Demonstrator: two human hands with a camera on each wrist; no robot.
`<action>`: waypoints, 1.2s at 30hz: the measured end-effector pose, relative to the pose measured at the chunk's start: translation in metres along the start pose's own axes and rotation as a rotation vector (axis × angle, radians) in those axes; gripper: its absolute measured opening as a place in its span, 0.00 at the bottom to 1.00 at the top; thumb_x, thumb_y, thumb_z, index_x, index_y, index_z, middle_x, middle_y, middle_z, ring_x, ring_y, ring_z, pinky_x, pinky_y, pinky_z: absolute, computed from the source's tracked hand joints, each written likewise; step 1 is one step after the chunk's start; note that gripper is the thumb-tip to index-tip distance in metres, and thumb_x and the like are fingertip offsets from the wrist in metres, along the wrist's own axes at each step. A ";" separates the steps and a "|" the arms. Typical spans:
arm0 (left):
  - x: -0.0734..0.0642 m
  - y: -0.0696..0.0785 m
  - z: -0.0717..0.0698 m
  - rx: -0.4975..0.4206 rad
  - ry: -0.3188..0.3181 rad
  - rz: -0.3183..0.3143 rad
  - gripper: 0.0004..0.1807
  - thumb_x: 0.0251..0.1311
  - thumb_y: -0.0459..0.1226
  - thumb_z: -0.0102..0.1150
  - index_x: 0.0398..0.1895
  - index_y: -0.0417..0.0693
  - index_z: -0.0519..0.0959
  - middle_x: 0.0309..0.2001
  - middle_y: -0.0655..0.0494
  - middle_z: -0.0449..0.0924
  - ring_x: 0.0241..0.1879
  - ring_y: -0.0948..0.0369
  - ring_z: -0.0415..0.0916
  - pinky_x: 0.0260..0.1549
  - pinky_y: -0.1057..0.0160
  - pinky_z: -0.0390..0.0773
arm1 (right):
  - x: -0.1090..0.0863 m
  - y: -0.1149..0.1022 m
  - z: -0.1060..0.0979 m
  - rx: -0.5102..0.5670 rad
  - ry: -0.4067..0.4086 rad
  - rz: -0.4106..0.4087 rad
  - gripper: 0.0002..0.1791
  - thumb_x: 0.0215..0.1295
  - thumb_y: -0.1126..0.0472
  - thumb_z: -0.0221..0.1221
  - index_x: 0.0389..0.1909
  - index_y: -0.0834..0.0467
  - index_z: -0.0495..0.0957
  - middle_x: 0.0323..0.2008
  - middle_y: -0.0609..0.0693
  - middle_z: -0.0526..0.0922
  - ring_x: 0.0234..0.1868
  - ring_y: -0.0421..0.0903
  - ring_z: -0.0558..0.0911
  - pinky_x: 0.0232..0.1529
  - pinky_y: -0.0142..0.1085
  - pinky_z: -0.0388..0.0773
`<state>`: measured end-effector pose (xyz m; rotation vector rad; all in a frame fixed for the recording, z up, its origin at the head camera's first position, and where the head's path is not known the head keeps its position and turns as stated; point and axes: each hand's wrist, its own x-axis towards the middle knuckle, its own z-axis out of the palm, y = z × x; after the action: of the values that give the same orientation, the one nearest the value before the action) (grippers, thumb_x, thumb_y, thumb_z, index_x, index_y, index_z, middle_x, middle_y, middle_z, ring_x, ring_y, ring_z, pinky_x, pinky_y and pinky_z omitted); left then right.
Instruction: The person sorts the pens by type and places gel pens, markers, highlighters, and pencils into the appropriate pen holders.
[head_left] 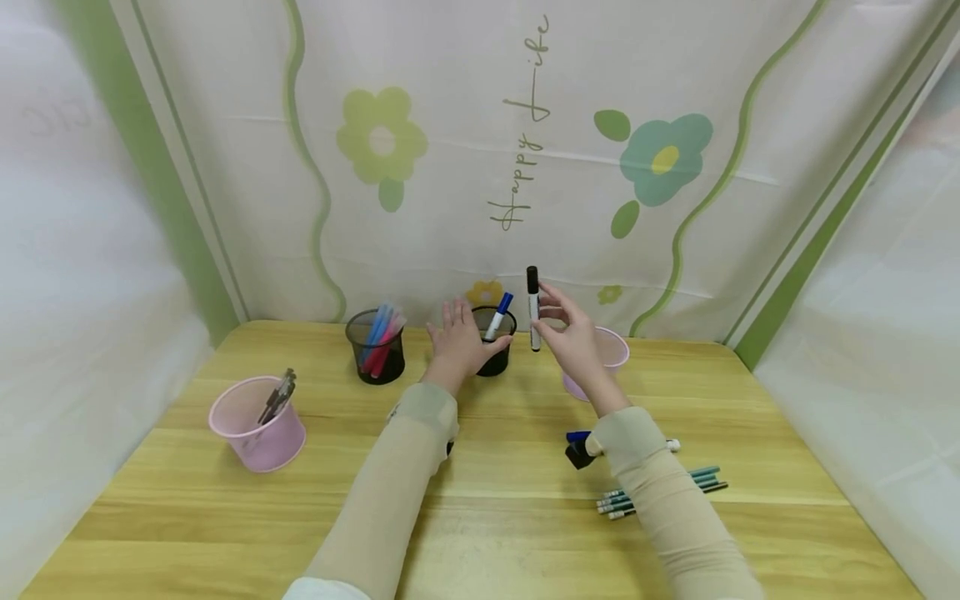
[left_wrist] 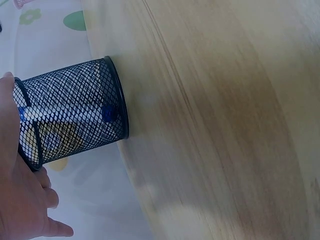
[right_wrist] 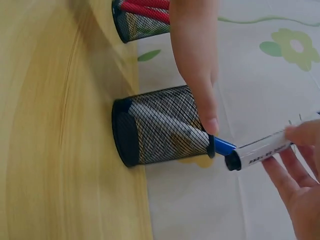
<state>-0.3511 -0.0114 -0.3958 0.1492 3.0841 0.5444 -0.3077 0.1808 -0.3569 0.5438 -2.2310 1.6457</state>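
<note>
My right hand (head_left: 567, 333) pinches a white marker with a black cap (head_left: 533, 310), upright beside the black mesh pen cup (head_left: 493, 364). In the right wrist view, the end of the held marker (right_wrist: 267, 150) is close to the mesh cup's rim. My left hand (head_left: 457, 343) touches that cup at its rim, fingers straight and spread, the thumb lying along the near side. Inside the cup leans a white marker with a blue cap (head_left: 498, 315). The left wrist view shows the same mesh cup (left_wrist: 75, 107) with the marker visible through the mesh.
Another mesh cup (head_left: 378, 371) holds blue and red pens. A pink basket (head_left: 266, 446) at left holds dark pens; a second pink basket (head_left: 611, 350) stands behind my right wrist. Under my right forearm lie markers (head_left: 577, 436), a black object (head_left: 580, 455) and several green pencils (head_left: 617, 505).
</note>
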 end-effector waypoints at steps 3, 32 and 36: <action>0.000 0.000 -0.001 0.020 0.003 -0.002 0.63 0.63 0.75 0.43 0.83 0.38 0.38 0.82 0.42 0.33 0.81 0.46 0.30 0.72 0.31 0.42 | 0.004 0.002 0.008 0.114 0.097 0.044 0.36 0.70 0.74 0.61 0.77 0.59 0.63 0.59 0.61 0.73 0.59 0.56 0.78 0.50 0.28 0.80; 0.001 0.001 0.000 0.037 0.009 -0.007 0.64 0.61 0.77 0.43 0.83 0.40 0.40 0.83 0.43 0.35 0.81 0.45 0.31 0.72 0.31 0.45 | 0.017 0.038 0.045 0.335 0.279 0.136 0.25 0.73 0.74 0.57 0.68 0.68 0.66 0.47 0.56 0.75 0.42 0.46 0.81 0.53 0.53 0.81; 0.000 0.000 0.000 0.042 0.006 -0.012 0.64 0.61 0.77 0.41 0.83 0.41 0.40 0.83 0.44 0.34 0.81 0.45 0.30 0.72 0.32 0.45 | 0.015 0.042 0.045 0.306 0.268 0.141 0.21 0.73 0.73 0.58 0.64 0.71 0.70 0.43 0.55 0.77 0.38 0.45 0.82 0.51 0.54 0.82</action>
<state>-0.3514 -0.0110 -0.3959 0.1290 3.1011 0.4804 -0.3418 0.1472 -0.3980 0.2206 -1.8755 2.0157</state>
